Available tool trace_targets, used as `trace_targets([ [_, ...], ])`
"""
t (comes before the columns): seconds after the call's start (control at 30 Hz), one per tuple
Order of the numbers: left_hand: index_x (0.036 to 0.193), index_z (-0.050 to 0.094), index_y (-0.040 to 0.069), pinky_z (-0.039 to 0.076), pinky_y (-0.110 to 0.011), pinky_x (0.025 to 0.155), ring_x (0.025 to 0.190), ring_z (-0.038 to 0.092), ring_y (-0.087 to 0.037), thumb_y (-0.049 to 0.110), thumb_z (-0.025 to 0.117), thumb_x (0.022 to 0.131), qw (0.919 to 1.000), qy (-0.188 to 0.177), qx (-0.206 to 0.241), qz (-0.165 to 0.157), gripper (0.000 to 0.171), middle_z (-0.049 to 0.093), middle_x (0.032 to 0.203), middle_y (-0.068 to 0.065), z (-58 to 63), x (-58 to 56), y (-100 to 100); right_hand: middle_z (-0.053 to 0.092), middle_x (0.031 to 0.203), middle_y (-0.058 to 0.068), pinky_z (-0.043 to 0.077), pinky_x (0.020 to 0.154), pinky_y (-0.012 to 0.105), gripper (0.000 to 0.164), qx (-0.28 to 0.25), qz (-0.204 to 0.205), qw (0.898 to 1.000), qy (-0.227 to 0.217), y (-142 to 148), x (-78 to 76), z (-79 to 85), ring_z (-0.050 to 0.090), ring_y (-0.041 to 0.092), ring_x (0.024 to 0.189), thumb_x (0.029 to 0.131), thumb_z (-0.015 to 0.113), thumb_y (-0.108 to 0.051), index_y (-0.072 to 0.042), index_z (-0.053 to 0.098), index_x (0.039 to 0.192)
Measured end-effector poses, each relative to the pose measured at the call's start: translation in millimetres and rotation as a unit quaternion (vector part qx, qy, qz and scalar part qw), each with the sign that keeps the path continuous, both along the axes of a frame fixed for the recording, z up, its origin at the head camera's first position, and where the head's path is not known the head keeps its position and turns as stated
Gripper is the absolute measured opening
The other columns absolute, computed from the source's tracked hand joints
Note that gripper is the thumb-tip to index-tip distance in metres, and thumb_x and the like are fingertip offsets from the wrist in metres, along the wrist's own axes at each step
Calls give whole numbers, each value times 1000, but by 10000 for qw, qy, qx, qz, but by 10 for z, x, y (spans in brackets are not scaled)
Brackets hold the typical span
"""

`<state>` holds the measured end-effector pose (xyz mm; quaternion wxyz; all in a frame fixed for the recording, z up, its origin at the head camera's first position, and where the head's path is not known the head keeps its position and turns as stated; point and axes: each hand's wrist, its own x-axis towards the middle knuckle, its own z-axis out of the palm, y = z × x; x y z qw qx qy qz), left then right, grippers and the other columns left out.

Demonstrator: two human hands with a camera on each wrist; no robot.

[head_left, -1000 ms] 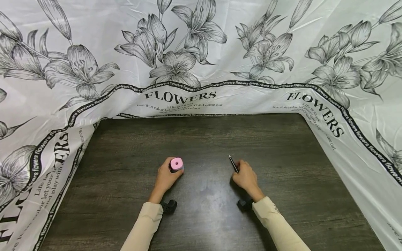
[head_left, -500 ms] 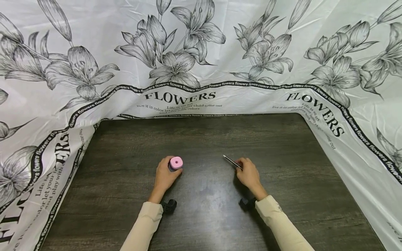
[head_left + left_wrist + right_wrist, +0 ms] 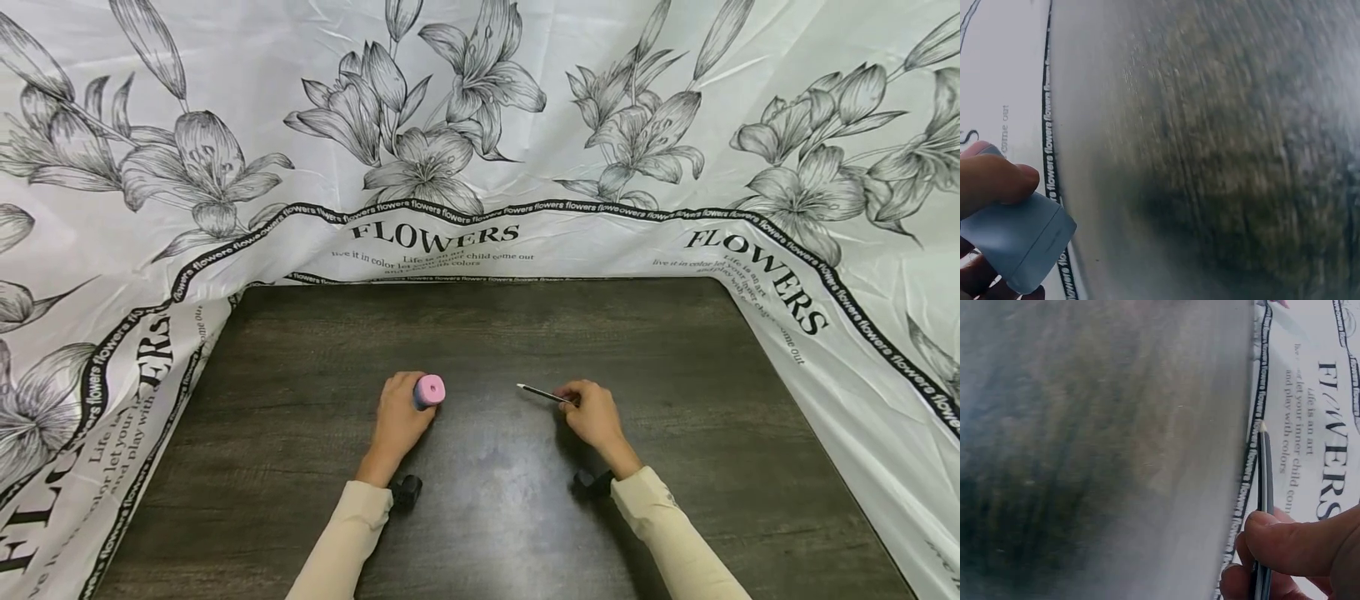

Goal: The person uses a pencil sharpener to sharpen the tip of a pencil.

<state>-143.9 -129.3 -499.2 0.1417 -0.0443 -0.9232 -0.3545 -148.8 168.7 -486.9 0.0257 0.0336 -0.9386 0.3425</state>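
Observation:
In the head view my left hand [image 3: 400,421] grips a pencil sharpener [image 3: 432,389] with a pink top that has a small hole. The sharpener's blue-grey body [image 3: 1019,234] shows below my thumb in the left wrist view; my fingers hide part of it. My right hand [image 3: 594,419] pinches a dark pencil [image 3: 542,392] between thumb and fingers. Its pale tip [image 3: 1263,427] points left toward the sharpener in the head view, with a gap between the two. Both hands are above the table.
A dark wood-grain table [image 3: 480,325] lies under both hands. White cloth [image 3: 525,167] printed with flowers and lettering surrounds its back and sides. Black wrist devices [image 3: 407,492] sit at both cuffs.
The pencil has swung from pointing up and away to pointing left, as my right hand shifted slightly right. The sharpener has tipped so that its top leans toward the right hand.

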Motion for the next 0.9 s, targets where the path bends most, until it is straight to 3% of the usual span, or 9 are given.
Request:
trace_targets([
  [0.13, 110, 64, -2, 45, -50, 84, 99, 55, -36, 0, 84, 64, 9973, 271, -660, -177, 51, 61, 104, -18, 50, 11, 53, 67, 80, 8, 48, 60, 31, 17, -205, 262, 9991, 268, -35, -4, 61, 62, 18, 67, 77, 70, 6, -4, 75, 89],
  [0.4, 111, 65, 1, 44, -48, 86, 100, 54, -35, 0, 84, 64, 9897, 653, -1195, -448, 51, 59, 104, -17, 146, 13, 152, 66, 84, 11, 54, 69, 38, 17, -446, 791, 9947, 476, -144, -26, 156, 67, 27, 77, 76, 71, 10, -2, 74, 89],
  [0.53, 112, 66, 2, 45, -48, 87, 102, 54, -36, 0, 85, 63, 9869, 741, -1328, -532, 52, 58, 105, -17, 186, 22, 192, 66, 86, 12, 55, 70, 41, 18, -543, 972, 9925, 510, -214, -45, 182, 67, 32, 81, 76, 69, 12, 0, 73, 89],
  [0.9, 114, 66, 6, 46, -45, 84, 100, 52, -31, 2, 85, 64, 9838, 671, -1450, -814, 54, 56, 105, -12, 225, 73, 296, 66, 86, 11, 55, 73, 40, 19, -617, 1168, 9897, 555, -383, -43, 230, 66, 30, 81, 75, 70, 14, 1, 72, 89],
])
